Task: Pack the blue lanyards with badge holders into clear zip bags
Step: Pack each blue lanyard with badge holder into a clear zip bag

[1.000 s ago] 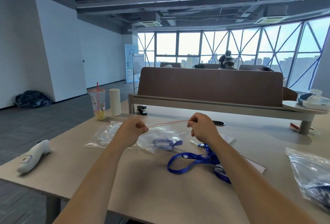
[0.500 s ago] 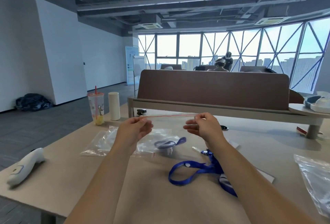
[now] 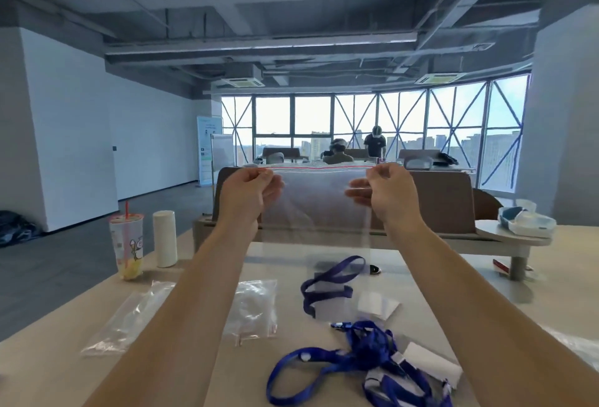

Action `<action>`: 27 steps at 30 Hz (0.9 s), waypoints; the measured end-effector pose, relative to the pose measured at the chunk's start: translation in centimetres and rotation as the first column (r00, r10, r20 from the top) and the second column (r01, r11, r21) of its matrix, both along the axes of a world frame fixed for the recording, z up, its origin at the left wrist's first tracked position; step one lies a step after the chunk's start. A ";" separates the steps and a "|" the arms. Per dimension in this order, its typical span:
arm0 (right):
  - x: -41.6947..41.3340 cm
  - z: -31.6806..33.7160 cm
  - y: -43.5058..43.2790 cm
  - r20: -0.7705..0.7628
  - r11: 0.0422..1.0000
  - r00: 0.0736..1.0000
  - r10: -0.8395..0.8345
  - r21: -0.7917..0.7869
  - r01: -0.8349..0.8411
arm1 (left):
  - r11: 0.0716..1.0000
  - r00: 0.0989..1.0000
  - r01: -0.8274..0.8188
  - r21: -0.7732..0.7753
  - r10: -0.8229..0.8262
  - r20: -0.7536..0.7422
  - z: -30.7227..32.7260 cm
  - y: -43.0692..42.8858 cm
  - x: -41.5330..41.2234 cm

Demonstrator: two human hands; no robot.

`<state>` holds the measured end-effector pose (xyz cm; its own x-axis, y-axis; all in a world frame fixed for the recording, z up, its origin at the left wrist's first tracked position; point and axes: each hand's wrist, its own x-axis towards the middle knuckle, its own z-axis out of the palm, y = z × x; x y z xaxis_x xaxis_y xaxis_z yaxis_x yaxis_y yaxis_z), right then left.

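clear zip bag pinched at top corners, left hand and right hand fingers curled on its zip strip; hangs limp below them. light, slippery film, probably firmest there. blue lanyards farther below, on table.

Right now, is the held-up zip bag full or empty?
Empty: the zip bag hangs flat and see-through between the left hand and right hand; blue lanyards lie on the table.

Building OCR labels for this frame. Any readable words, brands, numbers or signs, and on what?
Nothing reads legibly.
Standing banner: printed lines, too small and blurred to read.
Drink cup: cartoon print, no legible words.
White cards beside the blue lanyards: no print visible.
Zip bag held up: red seal line only, no print visible.
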<state>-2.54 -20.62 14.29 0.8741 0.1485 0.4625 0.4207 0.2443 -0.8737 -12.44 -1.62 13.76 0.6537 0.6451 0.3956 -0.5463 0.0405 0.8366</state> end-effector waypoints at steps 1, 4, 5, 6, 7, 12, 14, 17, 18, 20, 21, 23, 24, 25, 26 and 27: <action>-0.3 0.1 -1.2 0.011 1.000 1.000 -0.020 -0.007 0.021 | 1.000 1.000 0.020 0.014 -0.019 -0.004 0.2 -0.9 0.1; -1.6 0.2 -5.2 0.029 0.996 0.996 -0.084 -0.041 0.085 | 0.995 0.996 0.092 0.032 -0.092 -0.017 0.1 -3.6 0.1; -2.1 0.2 -6.5 0.032 0.993 0.994 -0.107 -0.050 0.108 | 0.993 0.994 0.112 0.038 -0.111 -0.021 0.0 -4.7 0.0; -2.7 0.2 -7.9 0.037 0.989 0.991 -0.132 -0.058 0.134 | 0.990 0.991 0.131 0.045 -0.130 -0.020 0.0 -5.7 0.1; -3.2 0.1 -9.2 0.046 0.985 0.987 -0.157 -0.065 0.160 | 0.987 0.988 0.153 0.051 -0.153 -0.014 -0.1 -6.8 0.0; -5.7 -0.1 -15.9 0.083 0.951 0.953 -0.293 -0.075 0.299 | 0.967 0.972 0.236 0.090 -0.234 -0.035 -0.5 -12.6 0.5; -6.5 -0.3 -18.4 0.089 0.931 0.933 -0.350 -0.073 0.357 | 0.965 0.970 0.240 0.109 -0.233 -0.067 -0.9 -15.0 0.8; -7.4 -0.8 -22.2 0.088 0.904 0.907 -0.413 -0.082 0.419 | 0.952 0.969 0.240 0.191 -0.223 -0.103 -1.4 -18.4 1.2; -7.5 -0.9 -23.4 0.087 0.896 0.899 -0.428 -0.087 0.435 | 0.947 0.969 0.243 0.212 -0.224 -0.109 -1.6 -19.5 1.3; -7.8 -1.2 -25.7 0.082 0.884 0.889 -0.451 -0.092 0.458 | 0.936 0.965 0.258 0.239 -0.238 -0.111 -1.8 -21.6 1.4; -7.8 -1.3 -26.7 0.079 0.882 0.886 -0.457 -0.091 0.463 | 0.931 0.962 0.269 0.248 -0.249 -0.108 -1.8 -22.7 1.6; -7.6 -1.4 -28.6 0.072 0.876 0.880 -0.469 -0.087 0.474 | 0.921 0.959 0.283 0.269 -0.264 -0.104 -2.0 -24.4 2.2; -7.5 -1.5 -29.4 0.069 0.871 0.875 -0.479 -0.088 0.484 | 0.917 0.958 0.285 0.280 -0.268 -0.100 -2.1 -25.2 2.6; -7.3 -1.7 -30.2 0.065 0.865 0.869 -0.490 -0.091 0.494 | 0.913 0.958 0.286 0.290 -0.269 -0.097 -2.2 -25.9 3.1; -7.1 -1.9 -30.8 0.059 0.859 0.865 -0.499 -0.094 0.502 | 0.911 0.957 0.290 0.293 -0.274 -0.095 -2.3 -26.6 3.6; -6.8 -2.1 -31.4 0.053 0.854 0.860 -0.508 -0.098 0.511 | 0.908 0.955 0.296 0.297 -0.280 -0.097 -2.5 -27.2 4.1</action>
